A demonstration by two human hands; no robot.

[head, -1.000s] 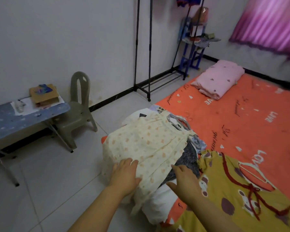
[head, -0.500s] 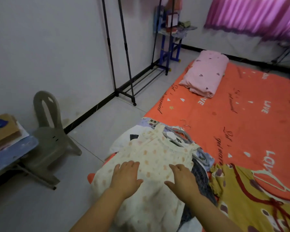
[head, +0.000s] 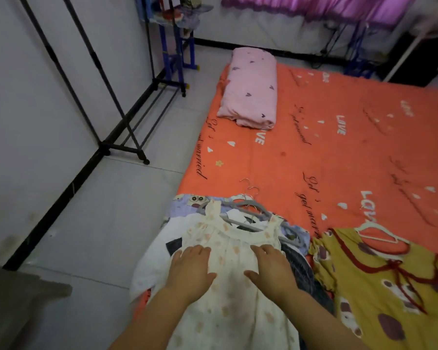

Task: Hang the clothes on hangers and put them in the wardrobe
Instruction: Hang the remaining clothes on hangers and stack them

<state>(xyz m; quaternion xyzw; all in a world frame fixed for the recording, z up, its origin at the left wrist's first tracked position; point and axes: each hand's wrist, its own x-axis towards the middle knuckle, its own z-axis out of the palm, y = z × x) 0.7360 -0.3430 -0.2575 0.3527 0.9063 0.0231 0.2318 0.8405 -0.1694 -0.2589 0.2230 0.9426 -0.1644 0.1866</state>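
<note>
Cream dress: the cream dress (head: 228,281) lies face up on top of a pile of clothes (head: 162,238) at the near corner of the bed (head: 339,147). Its neck points away from the person.
Left hand: the left hand (head: 191,269) lies flat on the left side of the dress. Its fingers (head: 195,251) are straight and a little spread. They hold nothing.
Right hand: the right hand (head: 271,269) lies flat on the right side of the dress. Its fingers (head: 266,250) are straight too and hold nothing.
Why flat: I think the two hands press the dress down to make it smooth and keep it from sliding off the pile.
Hangers: some grey hangers (head: 248,205) lie just past the neck of the dress, hooks pointing away. They are close, so one is easy to grab. I cannot tell if one is already inside the dress.
Yellow dress: a yellow dress (head: 390,286) lies beside the pile on the right. A white hanger (head: 374,233) sits at its neck, so it looks ready to hang up.
Black rack: a black rack (head: 91,72) stands by the wall, well apart from the pile. I think the clothes go there.
Pink blanket: a folded pink blanket (head: 250,87) lies at the far end of the bed, out of the way.
How far along: near the start, I think. Many clothes wait in the pile.
</note>
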